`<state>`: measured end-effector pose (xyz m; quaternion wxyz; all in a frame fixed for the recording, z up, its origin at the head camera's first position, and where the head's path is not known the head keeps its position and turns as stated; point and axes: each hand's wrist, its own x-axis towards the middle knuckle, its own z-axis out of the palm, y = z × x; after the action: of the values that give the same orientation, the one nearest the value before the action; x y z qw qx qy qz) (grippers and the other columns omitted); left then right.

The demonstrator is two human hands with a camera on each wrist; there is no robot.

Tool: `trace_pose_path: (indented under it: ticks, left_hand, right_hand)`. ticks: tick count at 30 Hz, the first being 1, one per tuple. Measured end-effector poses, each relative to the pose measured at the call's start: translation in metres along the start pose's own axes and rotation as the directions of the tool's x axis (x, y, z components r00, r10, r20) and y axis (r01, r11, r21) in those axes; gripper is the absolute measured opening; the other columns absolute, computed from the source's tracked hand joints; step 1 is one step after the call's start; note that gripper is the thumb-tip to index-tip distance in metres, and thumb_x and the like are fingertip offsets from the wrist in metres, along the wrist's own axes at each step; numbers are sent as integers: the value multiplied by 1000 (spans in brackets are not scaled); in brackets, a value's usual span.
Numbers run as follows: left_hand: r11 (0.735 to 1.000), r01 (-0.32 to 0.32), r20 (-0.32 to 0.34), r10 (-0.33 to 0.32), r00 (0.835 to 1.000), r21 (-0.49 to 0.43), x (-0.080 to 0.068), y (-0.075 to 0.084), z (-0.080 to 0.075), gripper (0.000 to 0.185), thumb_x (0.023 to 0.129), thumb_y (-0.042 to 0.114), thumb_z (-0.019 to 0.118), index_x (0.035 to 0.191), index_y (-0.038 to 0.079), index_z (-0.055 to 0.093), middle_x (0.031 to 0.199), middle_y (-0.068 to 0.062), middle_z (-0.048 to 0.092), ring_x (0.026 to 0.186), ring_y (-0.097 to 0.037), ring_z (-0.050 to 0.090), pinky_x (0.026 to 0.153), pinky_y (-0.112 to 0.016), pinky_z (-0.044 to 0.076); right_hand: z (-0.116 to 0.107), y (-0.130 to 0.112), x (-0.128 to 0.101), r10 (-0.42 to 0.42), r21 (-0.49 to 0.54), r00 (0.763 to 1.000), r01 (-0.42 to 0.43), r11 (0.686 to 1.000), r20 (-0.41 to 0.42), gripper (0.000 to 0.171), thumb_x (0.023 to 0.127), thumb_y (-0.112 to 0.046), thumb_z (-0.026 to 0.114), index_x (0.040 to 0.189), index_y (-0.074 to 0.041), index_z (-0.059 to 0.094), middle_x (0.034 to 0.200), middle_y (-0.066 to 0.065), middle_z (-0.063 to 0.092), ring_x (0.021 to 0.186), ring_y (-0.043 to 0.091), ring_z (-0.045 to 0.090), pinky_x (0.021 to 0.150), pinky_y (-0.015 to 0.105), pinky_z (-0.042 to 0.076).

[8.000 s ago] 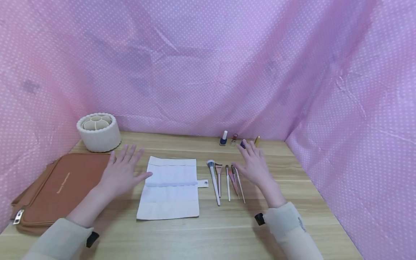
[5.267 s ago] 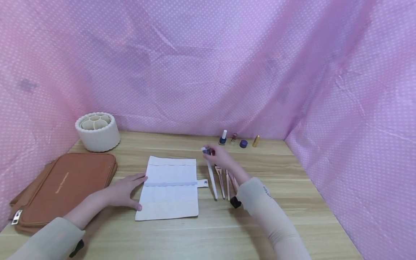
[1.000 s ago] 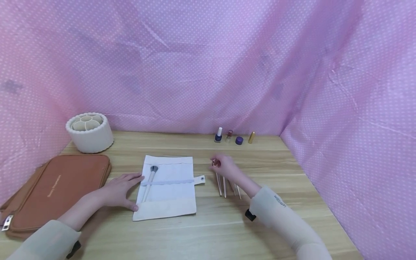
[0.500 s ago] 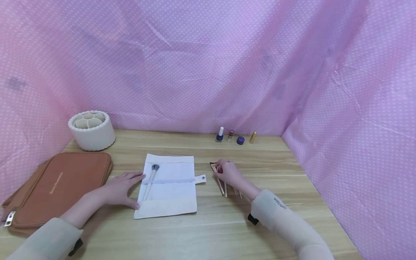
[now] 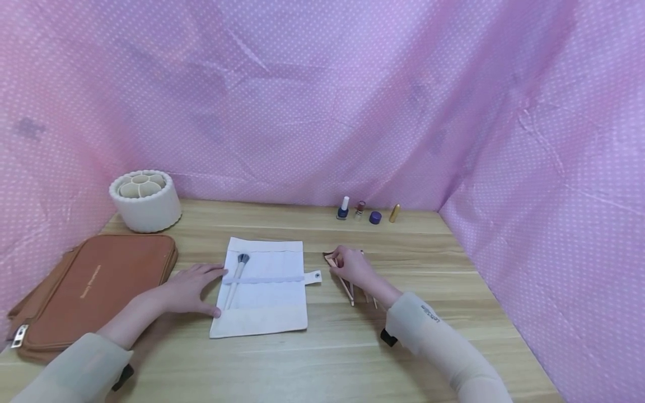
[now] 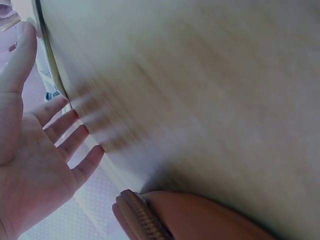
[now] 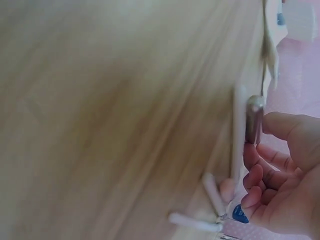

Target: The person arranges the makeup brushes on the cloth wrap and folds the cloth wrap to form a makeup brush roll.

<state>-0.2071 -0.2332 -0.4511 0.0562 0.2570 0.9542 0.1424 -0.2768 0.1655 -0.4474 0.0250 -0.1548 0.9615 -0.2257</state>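
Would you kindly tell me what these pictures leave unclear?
- Head view: the right hand covers the brushes beneath it, so their number is hidden.
- Head view: lettering on the brown case is too small to read.
- Right wrist view: motion blur hides the grip on the brush ferrule.
- Left wrist view: the table is smeared.
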Motion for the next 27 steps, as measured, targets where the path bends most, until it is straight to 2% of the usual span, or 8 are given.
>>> trace_pose_path:
  ticks: [6,10,14,19,24,27]
  left_hand:
    - [1000,10,-1,-10,1000,-12,1,1,-1,104,60,72,70,135,4,48,139,-20,44,125,-46,39,90,-66,35]
    - [1000,18,-4,-18,1000,-1,2,4,-2,105,58,72,72,135,4,48,138,-20,45,124,-46,40,89,-65,36]
    - [1000,26,2,-26,1000,5,2,5,-4,105,58,72,72,135,4,47,138,-20,45,124,-46,40,89,-65,36]
    - [1000,31,12,-31,999,-4,2,8,-6,104,58,70,72,134,4,47,138,-21,44,124,-46,39,90,-65,36]
    - [999,34,11,-33,999,-6,1,9,-8,103,58,69,74,134,4,48,138,-20,45,124,-45,40,89,-66,36]
    - [999,33,12,-33,999,-4,2,9,-7,103,58,69,74,134,4,48,138,-20,45,124,-45,39,89,-66,36]
  right_hand:
    - [-9,-12,-1,-21,105,1000,23,994,-22,32,80,-11,70,110,-11,59,66,-2,59,52,9,51,46,24,44]
    - [-19,-24,0,-40,197,998,50,979,-51,40,79,-7,70,116,-10,55,72,1,62,59,11,56,51,25,48]
    - [-25,-34,3,-73,225,992,94,970,-103,46,78,-6,70,120,-10,52,76,1,65,65,11,59,56,24,49]
    - [-30,-47,9,-120,271,980,159,949,-156,45,77,-7,66,120,-7,51,77,2,67,65,10,59,58,23,49]
    - [-36,-63,16,-124,419,986,161,894,-116,44,81,-8,66,120,-9,47,82,5,65,66,13,60,58,28,52]
    - [-39,-73,20,-139,512,986,167,842,-92,38,84,-8,64,118,-9,46,83,11,65,67,25,63,57,32,55]
